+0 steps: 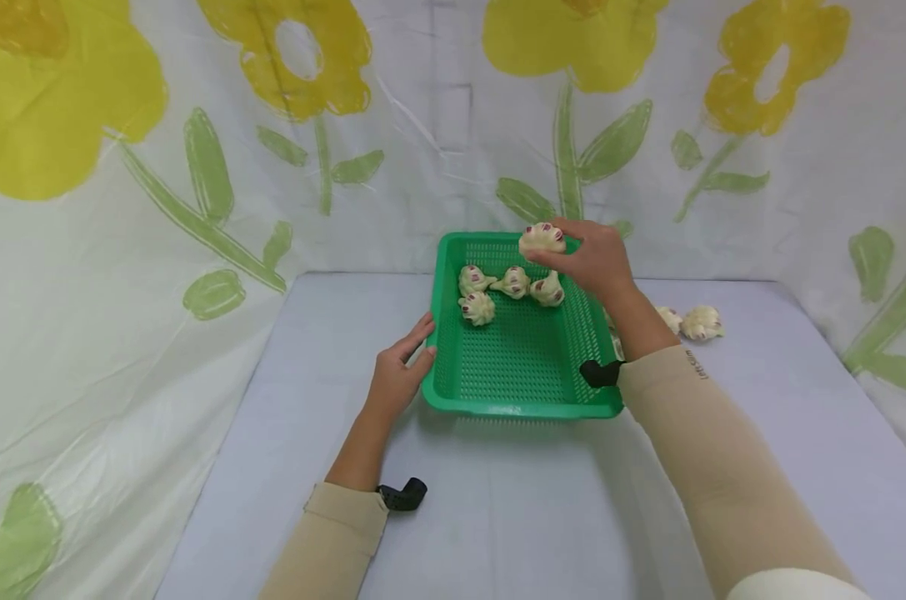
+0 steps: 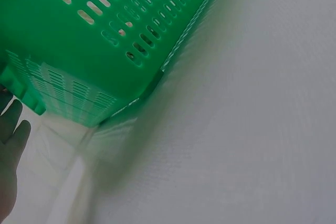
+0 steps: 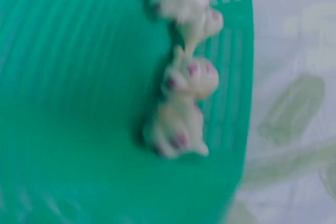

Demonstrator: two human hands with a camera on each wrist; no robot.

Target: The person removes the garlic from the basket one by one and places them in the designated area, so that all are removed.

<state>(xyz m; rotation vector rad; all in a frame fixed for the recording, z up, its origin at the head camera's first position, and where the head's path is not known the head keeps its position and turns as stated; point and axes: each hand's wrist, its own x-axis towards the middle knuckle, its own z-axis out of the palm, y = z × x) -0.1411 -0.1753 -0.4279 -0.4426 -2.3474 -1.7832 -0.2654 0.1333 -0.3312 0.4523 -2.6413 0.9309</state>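
A green plastic basket (image 1: 523, 410) with slotted walls stands on the table. Inside it, toward the back left, lie several garlic bulbs (image 1: 478, 308), pale with purple marks; the right wrist view shows these garlic bulbs (image 3: 181, 124) blurred. Over the basket's back right part, my right hand (image 1: 593, 257) pinches another garlic bulb (image 1: 543, 239) between thumb and fingers. My left hand (image 1: 398, 375) is at the basket's left side, its extended fingertips right at the rim. In the left wrist view, the fingers of the left hand (image 2: 9, 145) show beside the basket wall (image 2: 94, 56).
More garlic bulbs (image 1: 702, 323) lie on the white table (image 1: 513, 517) to the right of the basket, some partly hidden behind the right forearm. A white curtain (image 1: 437, 192) printed with yellow flowers hangs behind the table and along its sides.
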